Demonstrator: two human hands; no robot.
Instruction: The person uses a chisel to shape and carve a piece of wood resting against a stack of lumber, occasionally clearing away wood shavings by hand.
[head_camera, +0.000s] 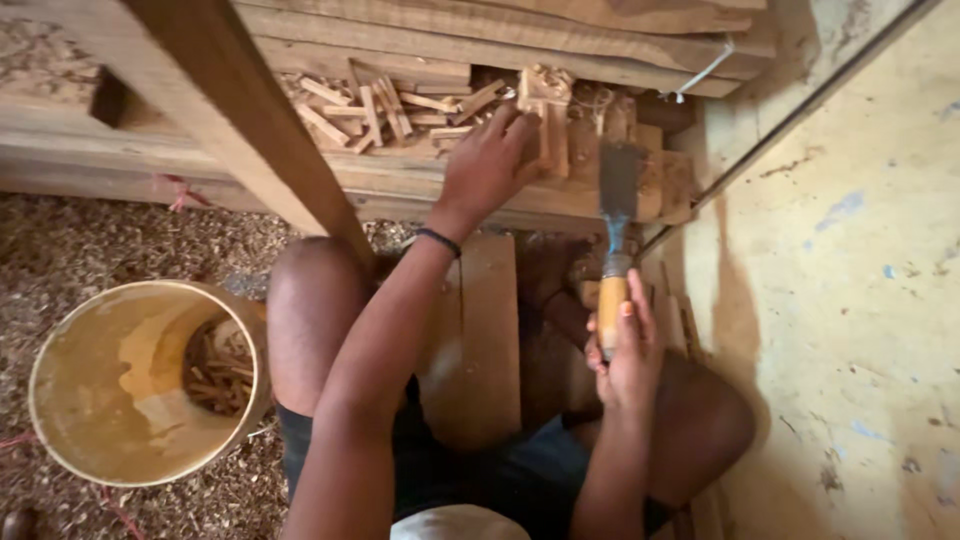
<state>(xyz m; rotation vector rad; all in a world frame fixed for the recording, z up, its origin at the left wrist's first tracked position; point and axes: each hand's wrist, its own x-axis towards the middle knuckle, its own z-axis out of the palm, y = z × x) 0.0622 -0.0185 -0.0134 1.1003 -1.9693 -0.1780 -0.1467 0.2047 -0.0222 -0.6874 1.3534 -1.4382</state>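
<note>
Left hand (487, 165) on rough wood block (547, 120); right hand (625, 345) grips flat-bladed chisel (616, 230).

Yellow-handled chisel (614, 240) with dark blade, tan bucket (120, 385), pale brown wood offcuts (385, 108).

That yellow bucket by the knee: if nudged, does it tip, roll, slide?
The bucket already lies tilted on loose wood shavings, so it would probably rock or roll rather than slide. It holds only a few wood scraps, so it is likely light and easy to shift. Its thin walls may flex when gripped.
</note>
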